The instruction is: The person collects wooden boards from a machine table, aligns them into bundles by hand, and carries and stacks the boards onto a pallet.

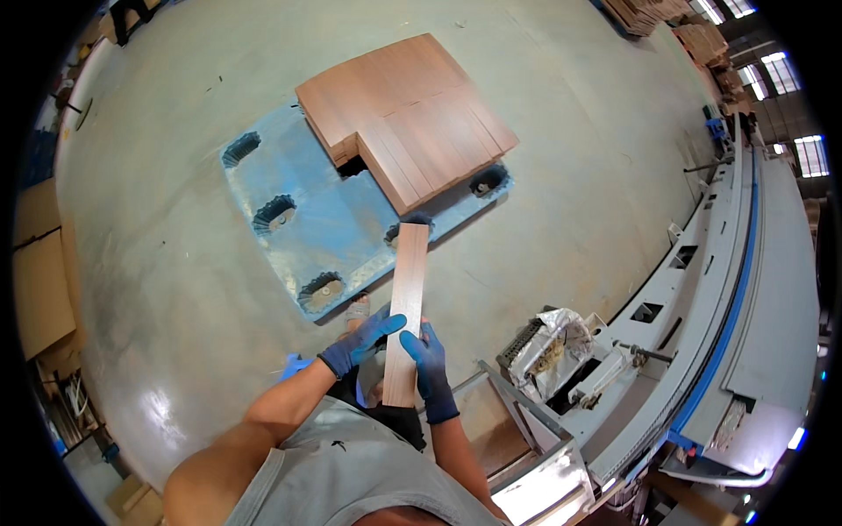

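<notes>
Both my hands, in blue work gloves, grip one long narrow wood-grain board point(410, 272) held in front of my body. My left hand point(373, 335) clasps its left edge with the thumb on the face. On the right edge my right hand point(427, 355) does the same, slightly lower. The fingers behind the board are hidden. Beyond the board's far end lies a blue plastic pallet point(324, 210). Similar wood-grain boards are piled in a block point(403, 105) on the pallet's far right part, with a notch at its near left corner.
To my right runs a long grey machine point(702, 289) with a blue strip. A foil-wrapped part point(557, 351) and a metal-framed stand point(517, 421) are close by. Cardboard point(44, 294) leans at the left edge. Part of a person point(127, 17) shows at the far left.
</notes>
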The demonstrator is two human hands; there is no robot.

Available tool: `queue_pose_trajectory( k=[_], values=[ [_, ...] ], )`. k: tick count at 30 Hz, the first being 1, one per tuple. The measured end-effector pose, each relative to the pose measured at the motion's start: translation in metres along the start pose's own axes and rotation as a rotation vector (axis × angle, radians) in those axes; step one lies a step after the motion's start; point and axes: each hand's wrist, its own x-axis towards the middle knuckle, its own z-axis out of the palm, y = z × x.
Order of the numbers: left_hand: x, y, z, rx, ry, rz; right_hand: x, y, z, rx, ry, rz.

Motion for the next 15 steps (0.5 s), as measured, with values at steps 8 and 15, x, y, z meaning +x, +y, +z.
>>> queue_pose_trajectory(
  k=[8,15],
  values=[
    [0.09,0.028,-0.129,-0.268,0.318,0.154,0.198,0.024,0.014,-0.14,-0.262,0.21],
    [0.235,0.011,-0.293,-0.369,0.46,0.271,0.408,0.113,-0.034,-0.348,-0.464,0.183]
  ],
)
